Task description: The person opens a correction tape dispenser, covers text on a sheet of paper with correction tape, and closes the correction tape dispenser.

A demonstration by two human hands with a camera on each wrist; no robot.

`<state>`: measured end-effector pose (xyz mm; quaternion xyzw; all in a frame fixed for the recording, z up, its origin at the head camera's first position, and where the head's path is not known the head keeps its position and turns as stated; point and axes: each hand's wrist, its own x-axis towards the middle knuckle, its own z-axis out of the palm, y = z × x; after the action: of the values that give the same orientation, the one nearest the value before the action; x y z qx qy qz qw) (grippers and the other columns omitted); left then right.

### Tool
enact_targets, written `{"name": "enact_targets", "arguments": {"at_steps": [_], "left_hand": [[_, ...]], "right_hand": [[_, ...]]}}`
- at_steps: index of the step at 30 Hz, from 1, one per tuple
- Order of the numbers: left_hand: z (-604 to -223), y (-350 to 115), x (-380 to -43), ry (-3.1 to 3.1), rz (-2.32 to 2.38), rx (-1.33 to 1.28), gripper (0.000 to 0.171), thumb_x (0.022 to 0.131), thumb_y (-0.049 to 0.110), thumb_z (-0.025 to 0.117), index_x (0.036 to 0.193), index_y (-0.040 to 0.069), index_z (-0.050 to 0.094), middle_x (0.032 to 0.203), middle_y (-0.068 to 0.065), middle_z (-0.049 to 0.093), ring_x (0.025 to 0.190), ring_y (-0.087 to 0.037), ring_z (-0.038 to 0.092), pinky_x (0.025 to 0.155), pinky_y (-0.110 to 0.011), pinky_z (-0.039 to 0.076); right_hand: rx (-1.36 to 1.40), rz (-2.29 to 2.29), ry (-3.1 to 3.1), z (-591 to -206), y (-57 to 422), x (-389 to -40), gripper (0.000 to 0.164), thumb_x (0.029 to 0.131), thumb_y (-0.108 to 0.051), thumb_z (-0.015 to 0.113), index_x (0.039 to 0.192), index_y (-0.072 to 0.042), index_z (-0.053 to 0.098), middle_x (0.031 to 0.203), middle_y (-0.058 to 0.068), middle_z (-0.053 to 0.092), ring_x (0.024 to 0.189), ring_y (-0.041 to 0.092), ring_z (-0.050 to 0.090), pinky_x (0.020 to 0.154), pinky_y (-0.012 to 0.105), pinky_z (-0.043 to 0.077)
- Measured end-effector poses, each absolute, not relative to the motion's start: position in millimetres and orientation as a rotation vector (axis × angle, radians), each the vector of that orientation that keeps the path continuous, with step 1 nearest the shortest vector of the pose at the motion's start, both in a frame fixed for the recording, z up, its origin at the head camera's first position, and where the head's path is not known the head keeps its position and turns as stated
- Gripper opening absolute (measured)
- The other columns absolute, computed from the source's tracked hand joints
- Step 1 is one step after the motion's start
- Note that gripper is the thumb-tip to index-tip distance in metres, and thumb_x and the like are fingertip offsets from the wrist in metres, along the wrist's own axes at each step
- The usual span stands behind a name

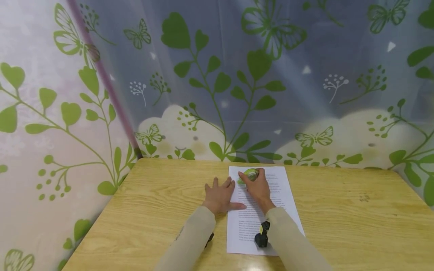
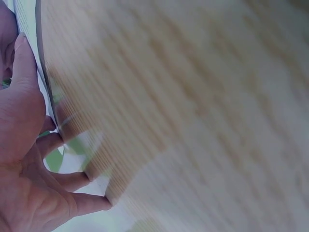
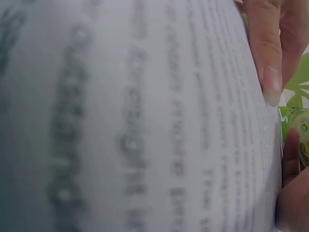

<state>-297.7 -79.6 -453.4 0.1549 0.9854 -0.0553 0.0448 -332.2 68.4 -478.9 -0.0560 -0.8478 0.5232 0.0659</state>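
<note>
A printed sheet of paper [image 1: 282, 192] lies on the wooden table. My right hand [image 1: 260, 190] grips a green, see-through correction tape dispenser [image 1: 251, 174] near the top of the page, at the upper lines of text. In the right wrist view, the right thumb [image 3: 290, 152] presses against the dispenser [image 3: 300, 124], which is partly cut off by the frame. My left hand [image 1: 218, 195] lies flat at the sheet's left edge, fingers spread on the wood and thumb reaching onto the paper. The left wrist view shows that hand [image 2: 29, 159] with fingertips touching the table.
The wooden table [image 1: 352, 218] extends to both sides of the sheet. Behind it hangs a curtain [image 1: 210, 98] with leaf and butterfly prints, and another printed curtain [image 1: 51, 98] lines the left side. A small black camera [image 1: 262, 236] sits at the right wrist, above the paper.
</note>
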Motion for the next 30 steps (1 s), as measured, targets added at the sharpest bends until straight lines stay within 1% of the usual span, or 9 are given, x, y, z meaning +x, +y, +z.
{"name": "enact_targets", "arguments": {"at_steps": [5, 10, 13, 19, 23, 30], "left_hand": [[-452.6, -79.2, -297.7, 3.004, -0.161, 0.468, 0.100, 0.073, 0.084, 0.044, 0.150, 0.021, 0.034, 0.154, 0.004, 0.028, 0.135, -0.043, 0.029, 0.096, -0.063, 0.033], [-452.4, -79.1, -297.9, 3.001, -0.151, 0.461, 0.099, 0.073, 0.083, 0.045, 0.150, 0.021, 0.034, 0.155, 0.004, 0.028, 0.135, -0.043, 0.029, 0.096, -0.064, 0.033], [-452.7, -79.3, -298.0, 2.999, -0.148, 0.467, 0.099, 0.073, 0.083, 0.046, 0.150, 0.021, 0.034, 0.155, 0.004, 0.027, 0.135, -0.043, 0.029, 0.096, -0.064, 0.033], [-452.2, -80.2, -298.7, 2.987, -0.153, 0.463, 0.100, 0.073, 0.083, 0.045, 0.151, 0.021, 0.032, 0.155, 0.004, 0.025, 0.135, -0.043, 0.028, 0.096, -0.064, 0.032], [-452.4, -80.2, -298.1, 2.983, -0.112, 0.456, 0.101, 0.073, 0.085, 0.042, 0.151, 0.021, 0.031, 0.155, 0.002, 0.025, 0.136, -0.044, 0.026, 0.097, -0.066, 0.030], [-457.1, -78.5, -296.1, 3.003, -0.106, 0.456, 0.110, 0.067, 0.090, 0.041, 0.152, 0.020, 0.029, 0.156, 0.000, 0.025, 0.136, -0.045, 0.026, 0.097, -0.066, 0.028]], "right_hand": [[-0.184, 1.534, -2.567, -481.5, 67.4, -333.2, 0.074, 0.085, -0.055, 0.064, 0.131, -0.006, 0.034, 0.112, 0.021, 0.058, 0.085, 0.028, 0.063, 0.073, 0.039, 0.049], [-0.189, 1.487, -2.580, -484.0, 66.3, -335.2, 0.074, 0.086, -0.055, 0.063, 0.133, -0.005, 0.032, 0.116, 0.023, 0.058, 0.102, 0.034, 0.059, 0.084, 0.046, 0.044], [-0.192, 1.466, -2.583, -483.6, 65.2, -335.7, 0.073, 0.087, -0.053, 0.063, 0.132, -0.005, 0.032, 0.120, 0.025, 0.057, 0.108, 0.036, 0.056, 0.087, 0.049, 0.042], [-0.200, 1.454, -2.584, -480.7, 62.4, -336.7, 0.067, 0.087, -0.048, 0.065, 0.129, -0.006, 0.033, 0.117, 0.024, 0.058, 0.107, 0.035, 0.057, 0.086, 0.049, 0.043], [-0.196, 1.440, -2.592, -479.3, 61.9, -337.7, 0.067, 0.087, -0.047, 0.066, 0.129, -0.006, 0.034, 0.113, 0.023, 0.059, 0.103, 0.035, 0.059, 0.084, 0.048, 0.044], [-0.195, 1.398, -2.606, -479.0, 63.7, -337.5, 0.068, 0.086, -0.045, 0.068, 0.128, -0.004, 0.035, 0.111, 0.024, 0.060, 0.100, 0.035, 0.059, 0.082, 0.047, 0.045]]}}
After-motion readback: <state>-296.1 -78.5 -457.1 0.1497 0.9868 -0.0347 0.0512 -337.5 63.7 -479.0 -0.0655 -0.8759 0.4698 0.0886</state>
